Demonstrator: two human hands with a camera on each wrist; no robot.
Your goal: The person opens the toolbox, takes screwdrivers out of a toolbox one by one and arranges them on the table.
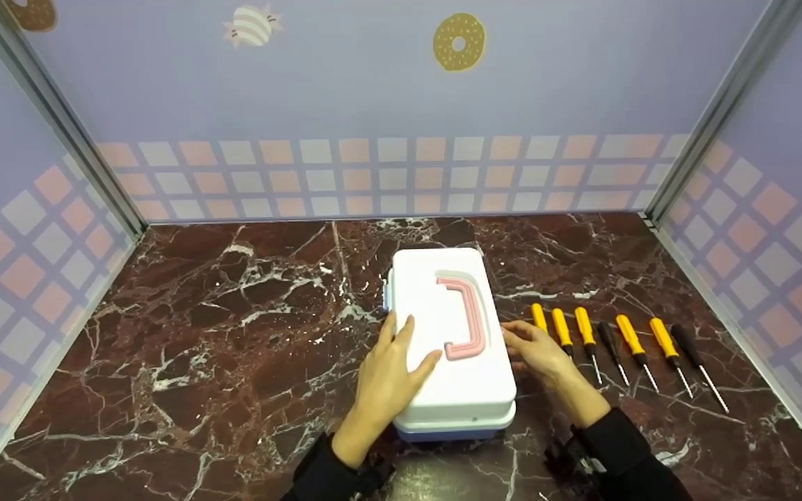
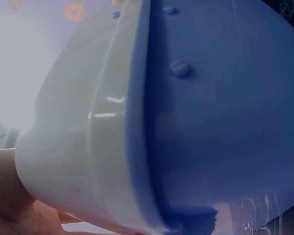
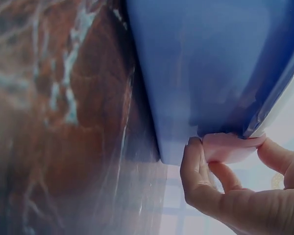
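A toolbox with a white lid (image 1: pixel 425 292) and a blue base (image 3: pixel 201 58) stands lengthwise on the table, lid down. A pink carrying handle (image 1: pixel 474 316) lies folded in the lid's recess. My left hand (image 1: pixel 386 376) rests on the lid's near left part, fingers and thumb spread. On the box's right side, my right hand (image 1: pixel 537 353) pinches a pink latch (image 3: pixel 230 148): in the right wrist view the thumb is at its upper edge and curled fingers are beneath. The latch is hidden in the head view. The left wrist view shows the blue base wall (image 2: pixel 235 107) close up.
Right of the box, several screwdrivers (image 1: pixel 629 334) with yellow or black handles lie in a row, close to the right hand. The dark red marbled table (image 1: pixel 234 362) is bounded by patterned panels (image 1: pixel 345 90) at the back and both sides.
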